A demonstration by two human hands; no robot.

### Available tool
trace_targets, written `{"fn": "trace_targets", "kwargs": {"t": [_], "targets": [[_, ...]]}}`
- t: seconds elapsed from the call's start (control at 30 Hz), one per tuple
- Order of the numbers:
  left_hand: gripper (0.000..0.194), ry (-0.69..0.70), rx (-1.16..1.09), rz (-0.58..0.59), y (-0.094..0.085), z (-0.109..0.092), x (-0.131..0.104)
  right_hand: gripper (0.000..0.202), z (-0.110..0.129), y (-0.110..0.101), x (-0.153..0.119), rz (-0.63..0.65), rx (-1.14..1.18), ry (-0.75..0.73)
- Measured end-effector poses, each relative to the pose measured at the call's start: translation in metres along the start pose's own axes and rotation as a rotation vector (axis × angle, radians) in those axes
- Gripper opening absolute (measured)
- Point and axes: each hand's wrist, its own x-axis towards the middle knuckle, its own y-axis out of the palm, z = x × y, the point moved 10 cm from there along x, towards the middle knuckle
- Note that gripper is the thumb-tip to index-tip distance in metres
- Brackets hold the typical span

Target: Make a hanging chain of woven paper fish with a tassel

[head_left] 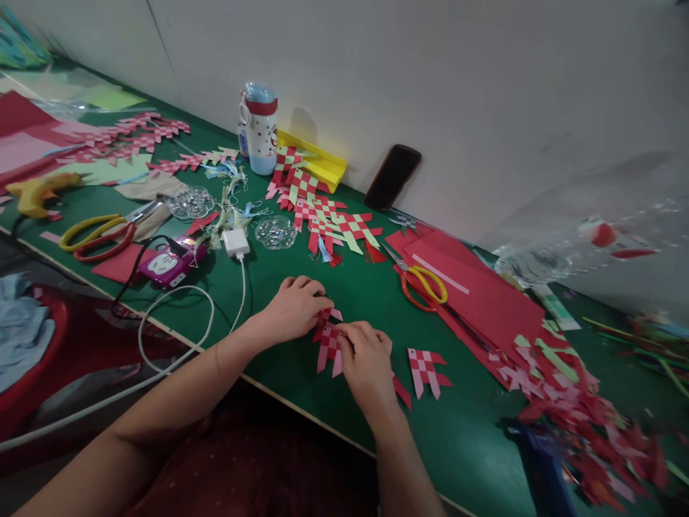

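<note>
Near the front edge of the green table, a red-and-pink woven paper fish point(329, 349) lies between my hands. My left hand point(293, 309) has its fingers curled down on the far end of the woven paper. With thumb and fingers pinched together, my right hand point(369, 359) grips its right side, covering part of the weave. A red strip point(401, 393) shows from beneath that hand. To the right lies another checkered paper fish point(426, 370), apart from both hands.
Red-handled and yellow-handled scissors point(423, 286) rest on red paper sheets point(479, 287). Paper scraps point(586, 424) pile up at right. Behind are woven fish point(323, 215), a phone point(393, 177) and a bottle point(262, 133). A white cable point(209, 316) crosses the left front edge.
</note>
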Motion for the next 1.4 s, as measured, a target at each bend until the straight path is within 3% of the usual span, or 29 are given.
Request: {"fn": "trace_targets", "kwargs": {"t": [0.63,1.07,1.23,1.4], "targets": [[0.028,-0.042,-0.018,0.032,-0.003,-0.002,0.001,0.024,-0.003,0.005,0.0,-0.009,-0.035,-0.014],[0.03,-0.04,-0.112,-0.05,-0.011,0.006,-0.008,0.024,-0.004,0.006,0.0,-0.009,0.014,-0.007],[0.023,-0.064,-0.202,-0.087,-0.012,0.003,-0.026,0.022,0.0,-0.006,-0.003,-0.053,0.102,-0.032],[0.023,-0.064,-0.326,-0.128,-0.012,-0.008,-0.036,0.013,0.01,-0.034,-0.013,-0.196,0.197,-0.122]]}}
